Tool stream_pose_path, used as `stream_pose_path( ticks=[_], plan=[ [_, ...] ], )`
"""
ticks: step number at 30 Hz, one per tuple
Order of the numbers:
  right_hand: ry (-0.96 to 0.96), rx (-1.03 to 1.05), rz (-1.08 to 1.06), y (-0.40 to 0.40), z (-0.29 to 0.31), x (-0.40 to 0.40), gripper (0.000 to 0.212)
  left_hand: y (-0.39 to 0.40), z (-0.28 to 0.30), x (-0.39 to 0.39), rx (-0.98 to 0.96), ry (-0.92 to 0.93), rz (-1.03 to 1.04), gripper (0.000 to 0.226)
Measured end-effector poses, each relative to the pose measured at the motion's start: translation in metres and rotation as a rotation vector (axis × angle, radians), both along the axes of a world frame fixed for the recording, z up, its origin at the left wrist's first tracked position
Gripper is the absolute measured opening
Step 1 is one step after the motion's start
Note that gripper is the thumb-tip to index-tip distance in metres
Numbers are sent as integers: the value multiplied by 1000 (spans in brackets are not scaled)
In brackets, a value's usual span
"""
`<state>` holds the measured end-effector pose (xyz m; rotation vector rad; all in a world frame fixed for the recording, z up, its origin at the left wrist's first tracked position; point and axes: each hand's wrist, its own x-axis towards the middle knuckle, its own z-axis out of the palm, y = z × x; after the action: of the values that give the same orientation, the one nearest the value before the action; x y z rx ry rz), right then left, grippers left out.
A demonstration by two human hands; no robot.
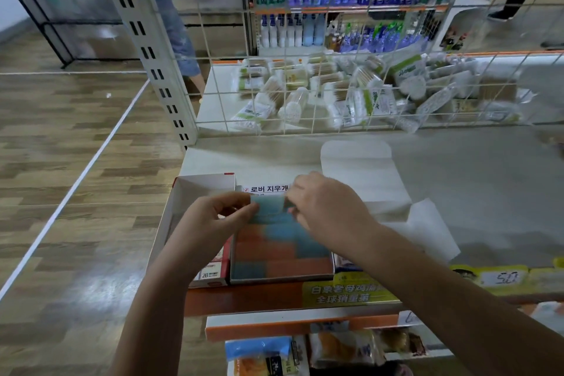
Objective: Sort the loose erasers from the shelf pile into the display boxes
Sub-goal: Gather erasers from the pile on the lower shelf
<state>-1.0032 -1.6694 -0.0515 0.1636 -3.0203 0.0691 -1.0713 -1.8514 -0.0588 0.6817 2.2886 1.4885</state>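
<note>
Display box [244,276] packed with blue and orange erasers [283,249], both hands' fingers [244,212] pinching a blue one (blurred), empty white box [183,192] beside.

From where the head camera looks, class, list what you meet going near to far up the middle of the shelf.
Orange shelf edge → display box of blue and orange erasers → left hand and right hand pinching a blue eraser → white box flap → wire grid → cotton swab packs → bottles.

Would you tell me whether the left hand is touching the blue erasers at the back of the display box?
Touching: the head view shows the left hand fingertips against the blue erasers.
</note>
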Motion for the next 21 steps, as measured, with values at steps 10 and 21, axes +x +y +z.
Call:
stream_pose_path(
  ticks=[10, 21],
  plan=[
    [23, -171, -373, 35, 5, 30, 31, 55, -1, -1, -379, 363, -12, 22],
    [-196, -323, -375, 33, 3, 37, 23, 76, -16, 11, -467, 340, 20, 17]
  ],
)
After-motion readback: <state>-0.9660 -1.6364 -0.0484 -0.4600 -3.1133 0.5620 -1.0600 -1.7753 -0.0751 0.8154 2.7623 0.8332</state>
